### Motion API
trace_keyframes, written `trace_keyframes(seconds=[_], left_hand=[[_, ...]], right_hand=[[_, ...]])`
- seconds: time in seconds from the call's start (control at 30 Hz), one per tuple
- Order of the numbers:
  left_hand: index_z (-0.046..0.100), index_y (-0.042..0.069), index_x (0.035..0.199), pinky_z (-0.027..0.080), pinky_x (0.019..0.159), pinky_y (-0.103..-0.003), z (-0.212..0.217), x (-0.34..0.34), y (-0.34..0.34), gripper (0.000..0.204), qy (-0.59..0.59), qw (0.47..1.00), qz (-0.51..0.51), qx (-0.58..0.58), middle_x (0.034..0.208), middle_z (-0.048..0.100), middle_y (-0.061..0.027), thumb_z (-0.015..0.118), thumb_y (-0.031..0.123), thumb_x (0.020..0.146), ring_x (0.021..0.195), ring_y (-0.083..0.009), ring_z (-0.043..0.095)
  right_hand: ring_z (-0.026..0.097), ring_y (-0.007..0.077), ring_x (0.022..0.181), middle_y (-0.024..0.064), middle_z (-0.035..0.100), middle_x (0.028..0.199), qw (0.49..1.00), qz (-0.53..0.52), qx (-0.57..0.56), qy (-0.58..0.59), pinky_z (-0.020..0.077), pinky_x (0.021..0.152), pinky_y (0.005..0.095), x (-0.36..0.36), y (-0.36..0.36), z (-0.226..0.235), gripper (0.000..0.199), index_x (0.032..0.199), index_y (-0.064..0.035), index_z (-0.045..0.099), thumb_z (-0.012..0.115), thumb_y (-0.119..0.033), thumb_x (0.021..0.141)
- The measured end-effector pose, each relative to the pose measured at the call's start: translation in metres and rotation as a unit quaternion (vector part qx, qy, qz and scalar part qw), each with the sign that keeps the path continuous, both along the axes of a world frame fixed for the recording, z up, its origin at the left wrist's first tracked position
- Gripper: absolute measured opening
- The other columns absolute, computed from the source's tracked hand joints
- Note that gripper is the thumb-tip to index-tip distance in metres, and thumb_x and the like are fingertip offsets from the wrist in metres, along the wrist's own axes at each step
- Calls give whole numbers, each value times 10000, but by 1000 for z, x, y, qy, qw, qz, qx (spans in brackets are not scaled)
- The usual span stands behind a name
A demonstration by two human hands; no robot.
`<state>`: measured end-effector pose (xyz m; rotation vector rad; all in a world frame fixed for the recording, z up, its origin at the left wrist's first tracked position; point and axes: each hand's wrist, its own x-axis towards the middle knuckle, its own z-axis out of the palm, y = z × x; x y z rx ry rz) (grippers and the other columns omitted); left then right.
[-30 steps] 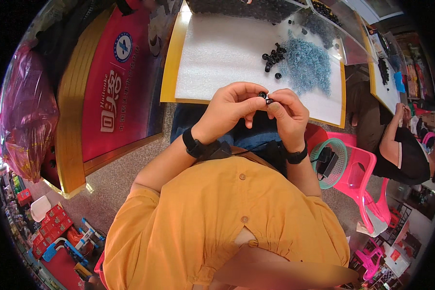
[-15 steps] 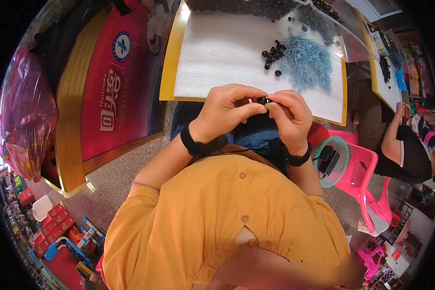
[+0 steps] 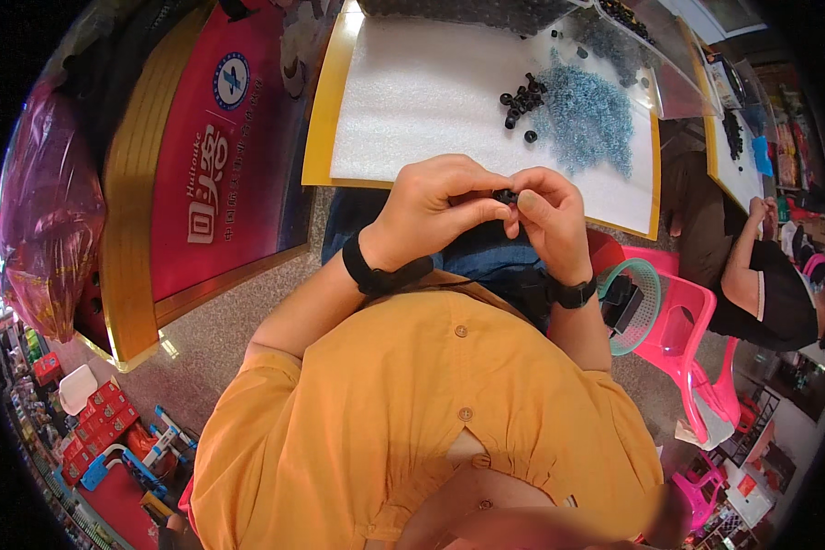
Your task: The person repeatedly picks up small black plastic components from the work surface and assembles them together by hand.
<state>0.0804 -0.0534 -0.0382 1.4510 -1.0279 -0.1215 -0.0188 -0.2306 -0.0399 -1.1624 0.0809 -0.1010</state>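
A small black round piece [image 3: 504,196] is pinched between my two hands, just off the near edge of the white-topped table [image 3: 412,101]. My left hand [image 3: 431,203] grips it from the left between thumb and forefinger. From the right, my right hand [image 3: 552,218] has its thumb and bent fingers closed on the same piece. My fingertips cover most of it, so its exact kind cannot be made out. Beyond my hands lie several loose black round pieces [image 3: 523,99], beside a spread heap of small pale-blue bits [image 3: 588,119].
A clear bin [image 3: 467,13] stands at the table's far edge, another clear container [image 3: 674,82] at its right corner. To my right are a green basket [image 3: 647,291] and a pink chair [image 3: 692,312]. A person [image 3: 770,284] sits farther right. A pink-topped counter [image 3: 215,165] stands left.
My right thumb and fingers have shifted around the black piece, covering more of it. My left hand keeps nearly the same pinch.
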Motion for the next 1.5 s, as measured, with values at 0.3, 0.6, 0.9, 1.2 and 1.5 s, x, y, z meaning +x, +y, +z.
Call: trace_keyframes(seconds=[0.3, 0.6, 0.9, 1.2, 1.5], left_hand=[[738, 51, 1016, 447, 614, -250, 1, 5, 5, 279, 46, 996, -78, 2, 811, 617, -45, 808, 85, 748, 719, -141, 574], [729, 51, 1015, 448, 564, -216, 2, 1, 2, 244, 64, 998, -12, 20, 835, 652, -37, 797, 94, 784, 673, -83, 581], [727, 38, 1023, 445, 528, -198, 0, 1, 3, 227, 50, 998, -1, 49, 801, 666, -37, 781, 88, 808, 610, -62, 588], [728, 35, 1022, 456, 527, -215, 1, -1, 4, 248, 61, 998, 7, 32, 795, 668, -51, 792, 68, 785, 619, -87, 600], [729, 43, 991, 469, 575, -264, 3, 2, 5, 266, -40, 998, -46, -8, 796, 620, -71, 806, 58, 737, 679, -166, 600]], right_hand=[[602, 129, 554, 113, 669, 789, 974, 144, 164, 66, 453, 404, 234, 2, -2, -13, 292, 1036, 51, 644, 630, -227, 946], [610, 138, 574, 103, 666, 804, 998, -41, 42, 13, 487, 492, 240, 0, 8, 0, 142, 1014, 27, 656, 664, -67, 908], [628, 131, 677, 117, 633, 973, 973, -59, -206, -85, 500, 595, 216, -3, 7, 7, 143, 1038, 56, 662, 641, 24, 900], [624, 123, 676, 113, 631, 963, 944, -85, -287, -136, 494, 594, 216, -2, 9, 3, 136, 1038, 49, 661, 626, 32, 907], [587, 120, 604, 72, 616, 755, 974, 132, 158, 93, 480, 495, 240, 4, 3, -7, 242, 969, 27, 637, 693, -189, 877]])
